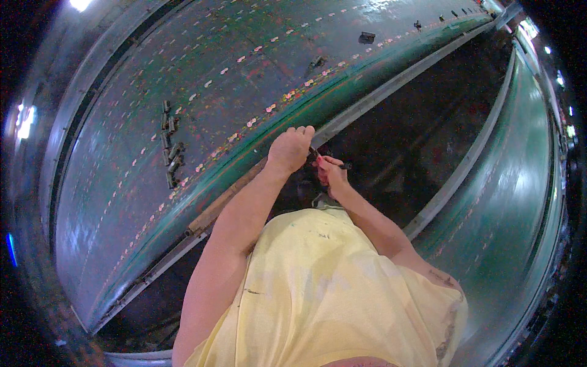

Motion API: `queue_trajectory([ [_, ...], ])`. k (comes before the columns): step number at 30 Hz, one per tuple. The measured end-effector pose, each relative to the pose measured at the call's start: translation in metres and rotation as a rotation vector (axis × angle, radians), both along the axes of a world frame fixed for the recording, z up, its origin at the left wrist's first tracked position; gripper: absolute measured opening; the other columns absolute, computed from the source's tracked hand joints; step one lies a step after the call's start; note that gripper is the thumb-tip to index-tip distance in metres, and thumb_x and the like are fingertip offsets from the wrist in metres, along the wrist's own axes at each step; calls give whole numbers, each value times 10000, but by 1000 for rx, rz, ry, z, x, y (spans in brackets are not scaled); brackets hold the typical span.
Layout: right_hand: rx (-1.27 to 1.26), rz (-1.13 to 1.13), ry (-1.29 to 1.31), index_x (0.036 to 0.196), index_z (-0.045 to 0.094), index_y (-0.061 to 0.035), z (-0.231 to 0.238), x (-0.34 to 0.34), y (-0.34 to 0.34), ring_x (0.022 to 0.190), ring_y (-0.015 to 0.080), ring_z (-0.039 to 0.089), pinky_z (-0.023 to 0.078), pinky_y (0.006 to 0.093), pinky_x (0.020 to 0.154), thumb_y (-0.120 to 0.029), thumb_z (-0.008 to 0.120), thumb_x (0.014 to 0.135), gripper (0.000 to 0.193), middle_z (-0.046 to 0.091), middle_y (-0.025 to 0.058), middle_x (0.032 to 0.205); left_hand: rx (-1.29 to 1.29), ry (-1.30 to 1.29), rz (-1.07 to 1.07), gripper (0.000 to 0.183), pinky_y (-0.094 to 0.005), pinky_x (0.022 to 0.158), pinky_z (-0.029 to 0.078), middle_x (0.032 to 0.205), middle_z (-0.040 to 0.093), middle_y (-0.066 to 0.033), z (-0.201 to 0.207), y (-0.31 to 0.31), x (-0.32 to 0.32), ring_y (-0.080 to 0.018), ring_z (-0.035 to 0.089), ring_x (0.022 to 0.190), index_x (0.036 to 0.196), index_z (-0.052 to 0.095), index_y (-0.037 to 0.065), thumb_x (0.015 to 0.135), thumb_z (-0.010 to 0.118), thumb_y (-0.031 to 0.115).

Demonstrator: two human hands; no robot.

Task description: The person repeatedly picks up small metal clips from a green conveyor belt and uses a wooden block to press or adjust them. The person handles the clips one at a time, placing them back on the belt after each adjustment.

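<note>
My left hand [290, 148] is closed in a fist over the near edge of the long green-coated table [238, 79]. What its fingers hold, if anything, is hidden from above. Just to the right and a little lower, my right hand [331, 175] grips a slim dark-handled tool [347, 166]. The handle's end pokes out on the hand's right side. A thin dark part reaches from the right hand toward the left fingers. The two hands are close together in front of my yellow shirt, and the tool's tip cannot be made out.
Rows of small pale and coloured marks run along the tabletop. Several dark metal pieces [168, 144] lie at its left, another dark block [367, 38] farther back. A metal rail [391, 88] follows the near edge. A second green table [507, 202] stands right, beyond a dark aisle [422, 122].
</note>
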State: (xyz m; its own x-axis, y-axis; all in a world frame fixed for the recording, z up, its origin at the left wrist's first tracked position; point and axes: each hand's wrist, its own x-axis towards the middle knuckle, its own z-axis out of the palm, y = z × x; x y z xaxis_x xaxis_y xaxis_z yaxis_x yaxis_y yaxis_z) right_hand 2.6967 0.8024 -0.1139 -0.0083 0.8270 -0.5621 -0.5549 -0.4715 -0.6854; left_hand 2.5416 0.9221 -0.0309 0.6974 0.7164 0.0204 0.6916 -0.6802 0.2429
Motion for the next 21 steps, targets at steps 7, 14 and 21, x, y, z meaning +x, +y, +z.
queue_trajectory([
  [7,-130,50,525,1061,690,-166,5,7,-2,550,113,403,331,307,536,-444,633,1128,292,453,-66,640,-8,-11,3,288,-495,931,644,1209,729,-141,3,2,-3,-374,730,1153,1255,588,81,975,654,68],
  [14,459,92,-1234,1099,699,-68,-57,19,-17,806,368,794,619,515,744,-363,743,1061,300,810,131,908,-46,-139,-10,411,-510,960,625,1232,714,-126,3,3,1,-372,712,1183,1288,609,131,907,716,23],
  [21,460,350,-1613,1010,667,-97,34,14,-1,787,401,767,601,566,709,-309,722,1041,221,758,138,846,-42,-111,9,346,-527,972,611,1223,722,-140,1,0,-6,-400,709,1167,1268,634,128,934,664,41],
])
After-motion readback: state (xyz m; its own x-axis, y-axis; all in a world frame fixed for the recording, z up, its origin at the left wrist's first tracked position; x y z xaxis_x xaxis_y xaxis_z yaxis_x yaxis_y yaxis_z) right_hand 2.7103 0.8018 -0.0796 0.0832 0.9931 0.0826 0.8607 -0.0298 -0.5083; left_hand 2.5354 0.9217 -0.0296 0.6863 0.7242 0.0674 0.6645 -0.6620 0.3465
